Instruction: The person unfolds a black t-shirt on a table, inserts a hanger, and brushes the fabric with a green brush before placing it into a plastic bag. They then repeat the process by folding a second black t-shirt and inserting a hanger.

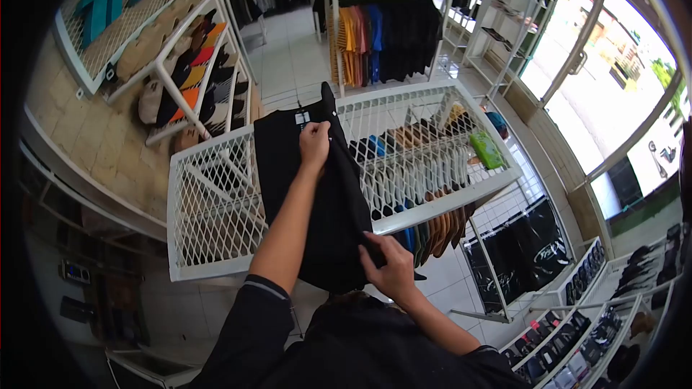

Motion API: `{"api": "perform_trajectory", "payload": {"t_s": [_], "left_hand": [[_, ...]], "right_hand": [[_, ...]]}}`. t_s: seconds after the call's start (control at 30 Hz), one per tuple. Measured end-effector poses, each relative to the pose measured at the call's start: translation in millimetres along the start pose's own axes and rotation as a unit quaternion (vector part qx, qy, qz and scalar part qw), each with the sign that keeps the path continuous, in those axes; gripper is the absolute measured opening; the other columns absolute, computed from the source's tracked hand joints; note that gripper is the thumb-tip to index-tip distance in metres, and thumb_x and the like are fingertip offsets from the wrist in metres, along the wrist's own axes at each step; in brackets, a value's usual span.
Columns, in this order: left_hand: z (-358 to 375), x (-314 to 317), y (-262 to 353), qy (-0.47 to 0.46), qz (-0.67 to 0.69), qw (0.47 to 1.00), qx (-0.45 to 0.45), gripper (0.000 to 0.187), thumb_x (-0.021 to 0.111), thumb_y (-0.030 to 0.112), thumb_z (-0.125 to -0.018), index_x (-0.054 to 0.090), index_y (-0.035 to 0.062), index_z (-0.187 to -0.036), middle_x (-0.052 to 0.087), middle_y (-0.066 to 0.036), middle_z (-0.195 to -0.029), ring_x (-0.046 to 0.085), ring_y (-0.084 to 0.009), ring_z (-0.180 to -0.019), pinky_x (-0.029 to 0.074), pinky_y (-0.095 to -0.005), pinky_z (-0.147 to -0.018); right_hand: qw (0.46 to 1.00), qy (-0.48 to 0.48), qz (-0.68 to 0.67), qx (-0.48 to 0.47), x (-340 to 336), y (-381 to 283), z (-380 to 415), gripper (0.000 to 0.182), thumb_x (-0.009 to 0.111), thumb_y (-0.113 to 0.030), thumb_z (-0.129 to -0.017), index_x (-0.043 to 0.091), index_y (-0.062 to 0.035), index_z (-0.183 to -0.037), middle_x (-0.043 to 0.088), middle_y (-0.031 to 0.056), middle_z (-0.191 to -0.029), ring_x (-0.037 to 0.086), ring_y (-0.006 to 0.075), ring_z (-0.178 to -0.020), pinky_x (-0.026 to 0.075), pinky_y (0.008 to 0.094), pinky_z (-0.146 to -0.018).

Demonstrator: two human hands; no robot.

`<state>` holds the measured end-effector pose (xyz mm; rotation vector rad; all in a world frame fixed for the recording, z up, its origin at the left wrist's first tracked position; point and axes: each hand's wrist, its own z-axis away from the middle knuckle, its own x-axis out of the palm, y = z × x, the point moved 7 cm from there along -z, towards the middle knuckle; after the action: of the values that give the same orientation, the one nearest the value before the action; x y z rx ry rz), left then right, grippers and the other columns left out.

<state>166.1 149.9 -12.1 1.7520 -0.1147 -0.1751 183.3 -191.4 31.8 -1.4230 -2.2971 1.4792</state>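
Note:
A black shirt (317, 223), folded into a long strip, lies across the white mesh rack top and hangs over its near edge towards my body. A pale label (303, 118) shows at its far, collar end. My left hand (315, 145) is closed at the fabric just below that label, its fingertips partly hidden. At the near right side of the shirt, my right hand (389, 265) pinches the edge of the cloth between thumb and fingers.
Under the white mesh rack top (209, 205) hang several garments. A green packet (487, 150) lies at its right end. Behind stands a rail of coloured and black shirts (389, 39). Caps fill a shelf (198, 75) at left; glass doors (577, 57) are at right.

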Motion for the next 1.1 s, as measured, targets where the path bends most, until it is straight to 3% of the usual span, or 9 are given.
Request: {"api": "perform_trajectory", "payload": {"t_s": [0.1,0.3,0.43,0.53,0.63,0.7,0.77,0.93,1.1], "left_hand": [[-8.2,-34.6,1.4,-0.045,-0.081,0.995,0.044,0.031,0.069,0.029,-0.095,0.065,-0.0002,-0.086,0.062,-0.005,-0.070,0.058,-0.0132,-0.065,0.047,-0.0331,-0.063],[15.2,-47.9,8.8,-0.011,-0.074,0.994,0.081,0.027,0.064,0.024,-0.100,0.058,0.0002,-0.090,0.059,-0.009,-0.070,0.058,-0.0165,-0.065,0.046,-0.0345,-0.062],[19.8,-50.4,16.4,-0.002,-0.055,0.993,0.108,0.026,0.063,0.024,-0.101,0.058,-0.0001,-0.092,0.061,-0.010,-0.072,0.060,-0.0170,-0.067,0.048,-0.0349,-0.064],[15.7,-46.7,8.7,-0.026,-0.045,0.996,0.073,0.025,0.061,0.025,-0.102,0.057,0.0003,-0.097,0.065,-0.015,-0.083,0.067,-0.0264,-0.078,0.050,-0.0384,-0.073],[21.5,-45.8,17.2,-0.019,-0.040,0.994,0.098,0.022,0.060,0.023,-0.104,0.056,0.0019,-0.100,0.058,-0.006,-0.077,0.055,-0.0140,-0.072,0.046,-0.0330,-0.068],[18.3,-46.0,16.2,-0.007,-0.063,0.990,0.123,0.021,0.058,0.022,-0.105,0.056,0.0015,-0.101,0.059,-0.008,-0.080,0.055,-0.0158,-0.072,0.047,-0.0340,-0.069],[20.2,-46.1,14.3,-0.023,-0.056,0.994,0.092,0.023,0.056,0.024,-0.105,0.054,0.0014,-0.104,0.066,-0.020,-0.091,0.068,-0.0406,-0.088,0.051,-0.0456,-0.079],[22.4,-43.7,17.7,-0.012,-0.047,0.993,0.110,0.022,0.055,0.024,-0.106,0.054,0.0017,-0.106,0.066,-0.021,-0.092,0.067,-0.0411,-0.086,0.051,-0.0468,-0.077],[24.9,-50.2,28.2,0.050,-0.086,0.984,0.146,0.022,0.055,0.024,-0.107,0.055,0.0024,-0.104,0.065,-0.017,-0.093,0.064,-0.0387,-0.090,0.050,-0.0454,-0.080]], "right_hand": [[0.990,-0.137,0.020,-0.031,15.0,-22.8,-21.1,0.032,0.082,-0.015,-0.085,0.074,-0.0044,-0.114,0.071,0.0113,-0.083,0.070,0.0246,-0.070,0.056,0.0357,-0.063],[0.999,-0.028,-0.011,0.017,45.7,26.9,-133.7,0.016,0.072,-0.017,-0.094,0.074,-0.0012,-0.099,0.072,0.0140,-0.083,0.069,0.0262,-0.070,0.054,0.0373,-0.065],[0.999,-0.047,0.014,0.021,102.3,88.1,-215.8,0.024,0.066,-0.020,-0.099,0.071,0.0009,-0.109,0.074,0.0183,-0.096,0.072,0.0316,-0.084,0.056,0.0404,-0.077],[0.989,-0.119,-0.048,0.071,142.1,96.1,-243.0,0.029,0.065,-0.021,-0.099,0.070,0.0011,-0.117,0.075,0.0205,-0.102,0.073,0.0342,-0.091,0.056,0.0385,-0.083],[0.986,-0.154,-0.003,0.066,164.0,104.9,-252.7,0.034,0.065,-0.024,-0.100,0.069,0.0005,-0.123,0.075,0.0222,-0.108,0.074,0.0349,-0.097,0.057,0.0394,-0.088],[0.985,-0.166,-0.017,0.051,161.1,104.9,-255.9,0.038,0.066,-0.030,-0.099,0.069,-0.0005,-0.124,0.075,0.0212,-0.105,0.074,0.0332,-0.094,0.056,0.0400,-0.085],[0.965,-0.213,-0.035,0.149,153.9,111.1,-249.3,0.043,0.069,-0.035,-0.098,0.069,-0.0010,-0.123,0.075,0.0173,-0.098,0.073,0.0277,-0.088,0.056,0.0376,-0.081],[0.943,-0.247,-0.066,0.214,137.9,116.5,-239.6,0.050,0.080,-0.042,-0.090,0.072,0.0026,-0.111,0.069,0.0079,-0.085,0.063,0.0120,-0.069,0.049,0.0274,-0.060],[0.910,-0.290,-0.119,0.270,128.4,117.5,-239.8,0.031,0.075,-0.033,-0.096,0.072,-0.0025,-0.102,0.069,0.0003,-0.085,0.057,0.0051,-0.073,0.045,0.0244,-0.062]]}}
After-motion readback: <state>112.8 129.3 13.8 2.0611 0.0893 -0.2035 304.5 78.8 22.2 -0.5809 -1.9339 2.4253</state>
